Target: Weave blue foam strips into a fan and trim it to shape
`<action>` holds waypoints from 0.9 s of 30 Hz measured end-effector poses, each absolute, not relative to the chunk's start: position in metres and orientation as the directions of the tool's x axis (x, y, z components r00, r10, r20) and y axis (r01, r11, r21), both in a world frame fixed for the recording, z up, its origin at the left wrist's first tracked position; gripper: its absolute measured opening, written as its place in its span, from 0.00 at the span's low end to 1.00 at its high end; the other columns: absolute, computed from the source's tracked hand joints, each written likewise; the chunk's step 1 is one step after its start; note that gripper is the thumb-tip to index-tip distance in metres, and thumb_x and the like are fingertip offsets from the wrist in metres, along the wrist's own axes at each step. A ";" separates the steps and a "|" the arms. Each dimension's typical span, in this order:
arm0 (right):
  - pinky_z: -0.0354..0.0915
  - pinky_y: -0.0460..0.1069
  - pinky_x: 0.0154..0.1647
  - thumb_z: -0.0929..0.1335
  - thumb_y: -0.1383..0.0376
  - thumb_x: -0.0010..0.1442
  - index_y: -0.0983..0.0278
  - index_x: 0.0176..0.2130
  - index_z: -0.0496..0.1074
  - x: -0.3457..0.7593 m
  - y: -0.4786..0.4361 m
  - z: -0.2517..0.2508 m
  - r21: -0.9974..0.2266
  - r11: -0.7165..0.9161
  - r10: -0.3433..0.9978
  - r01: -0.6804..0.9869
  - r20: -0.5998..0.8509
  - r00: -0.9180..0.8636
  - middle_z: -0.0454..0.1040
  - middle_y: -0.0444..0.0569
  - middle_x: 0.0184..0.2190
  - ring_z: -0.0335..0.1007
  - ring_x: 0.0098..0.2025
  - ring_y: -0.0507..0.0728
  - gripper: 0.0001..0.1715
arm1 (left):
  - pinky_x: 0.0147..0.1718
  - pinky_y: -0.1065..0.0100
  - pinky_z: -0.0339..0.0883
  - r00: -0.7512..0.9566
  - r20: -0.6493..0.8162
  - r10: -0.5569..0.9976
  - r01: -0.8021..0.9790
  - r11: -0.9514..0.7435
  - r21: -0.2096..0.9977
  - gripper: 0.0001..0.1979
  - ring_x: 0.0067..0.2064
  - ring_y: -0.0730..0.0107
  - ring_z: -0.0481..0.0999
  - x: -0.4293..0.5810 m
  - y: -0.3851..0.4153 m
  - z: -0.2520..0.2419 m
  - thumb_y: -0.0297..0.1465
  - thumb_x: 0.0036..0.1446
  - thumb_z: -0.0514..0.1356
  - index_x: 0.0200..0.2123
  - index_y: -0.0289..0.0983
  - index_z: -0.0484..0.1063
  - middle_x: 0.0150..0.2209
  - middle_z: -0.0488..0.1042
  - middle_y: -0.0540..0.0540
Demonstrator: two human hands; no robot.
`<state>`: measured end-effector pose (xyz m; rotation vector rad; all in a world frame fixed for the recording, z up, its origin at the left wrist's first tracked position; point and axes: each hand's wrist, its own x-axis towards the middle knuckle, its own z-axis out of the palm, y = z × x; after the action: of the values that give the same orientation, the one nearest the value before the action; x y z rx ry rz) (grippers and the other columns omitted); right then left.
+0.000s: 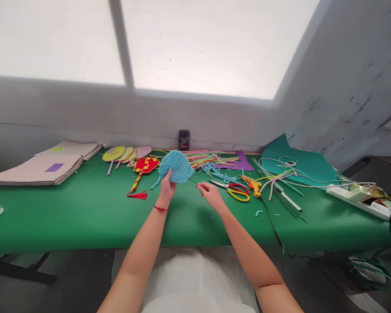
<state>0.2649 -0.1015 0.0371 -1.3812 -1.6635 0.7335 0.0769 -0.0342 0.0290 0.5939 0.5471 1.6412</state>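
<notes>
My left hand (167, 184) grips the lower edge of a blue leaf-shaped fan piece (177, 167), made of rows of fuzzy pipe cleaners, and holds it up above the table. A thin dark wire stem sticks out from its lower right side. The end of that wire is pinched between the fingertips of my right hand (210, 194). Just right of this hand lie scissors (236, 190) with red and yellow handles. Left of the blue piece rests a red and yellow fan (145, 165) with a twisted handle and a red tassel (138, 195).
Colourful pipe cleaners (211, 160) and blue offcuts (220, 173) are heaped behind my hands. A yellow glue gun (252, 186), thin wires (285, 202) and a power strip (361, 200) lie to the right. Finished-looking fans (114, 153) and cardboard sheets (42, 167) are on the left of the green table (84, 217).
</notes>
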 end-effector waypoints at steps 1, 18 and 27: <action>0.59 0.49 0.28 0.62 0.51 0.59 0.61 0.37 0.75 0.275 -0.099 0.039 -0.816 0.228 0.968 0.531 0.251 -0.031 0.70 0.45 0.20 0.64 0.24 0.55 0.20 | 0.55 0.58 0.67 -0.099 0.076 0.992 -0.744 -0.125 0.656 0.20 0.59 0.57 0.68 0.077 -0.034 0.029 0.33 0.56 0.61 0.53 0.38 0.71 0.55 0.72 0.43; 0.55 0.47 0.29 0.58 0.57 0.67 0.60 0.34 0.73 0.341 -0.108 0.033 -0.311 0.427 0.802 0.849 0.565 -0.196 0.75 0.51 0.33 0.69 0.32 0.54 0.20 | 0.53 0.45 0.61 0.118 0.016 0.993 -0.420 0.035 0.907 0.22 0.49 0.44 0.75 0.087 -0.040 0.013 0.32 0.33 0.75 0.36 0.33 0.79 0.41 0.79 0.37; 0.57 0.48 0.31 0.59 0.58 0.64 0.61 0.32 0.69 0.344 -0.103 0.037 -0.498 0.372 0.871 0.784 0.480 -0.108 0.73 0.50 0.31 0.66 0.30 0.55 0.16 | 0.52 0.51 0.65 0.137 -0.039 0.990 -0.481 0.100 0.871 0.17 0.48 0.50 0.76 0.086 -0.038 0.020 0.33 0.43 0.70 0.38 0.34 0.78 0.43 0.79 0.38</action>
<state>0.3437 -0.1027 0.0368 -1.4317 -1.9054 0.1518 0.0856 -0.0381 0.0203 0.8379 0.7798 1.2673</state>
